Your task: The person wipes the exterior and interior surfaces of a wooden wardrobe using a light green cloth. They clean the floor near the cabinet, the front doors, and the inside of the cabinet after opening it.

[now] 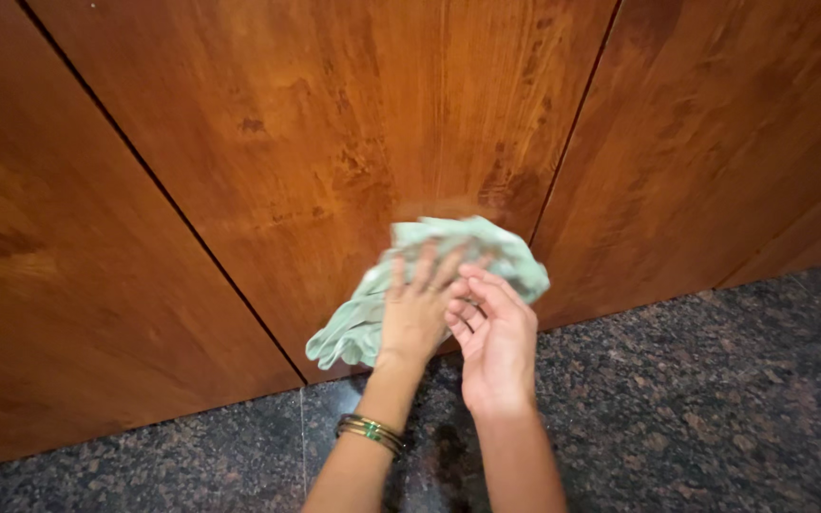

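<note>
Our left hand [415,313] spreads its fingers over the cloth [467,256], pressed to the panel [334,142]; right hand [496,342] curls on its edge. Loose folds below our fingers may slip free.

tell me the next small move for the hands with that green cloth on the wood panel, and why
Probably slide the left hand and the pale green cloth sideways along the wood panel. The cloth is bunched under that hand's spread fingers, low on the panel just above the dark speckled floor, and the right hand touches it too, so a short stroke looks easiest.
</note>
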